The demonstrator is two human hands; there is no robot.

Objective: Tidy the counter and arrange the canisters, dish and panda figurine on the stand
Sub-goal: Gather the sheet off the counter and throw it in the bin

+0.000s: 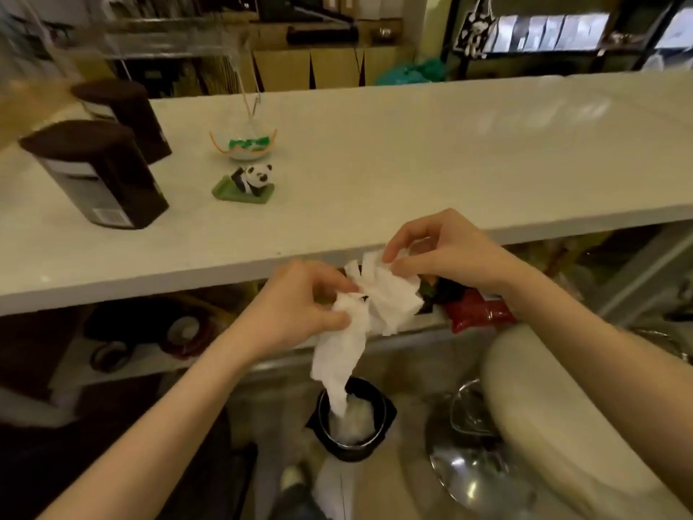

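Both hands hold a crumpled white paper towel [369, 313] just off the front edge of the white counter [450, 163]. My left hand [300, 305] grips its lower left part; my right hand [442, 249] pinches its top. Its tail hangs down toward a small black bin [375, 441] on the floor. On the counter's left stand two dark brown canisters [93, 174] [123, 114]. A glass dish [243, 142] with an orange rim and green pattern sits behind a panda figurine [249, 182] on a green base. A clear acrylic stand [150, 39] is at the far left.
A beige stool [555, 414] with a chrome base stands at the lower right. Under the counter, a shelf holds tape rolls [180, 332] and a red packet [476, 313]. Shelving with goods runs behind the counter.
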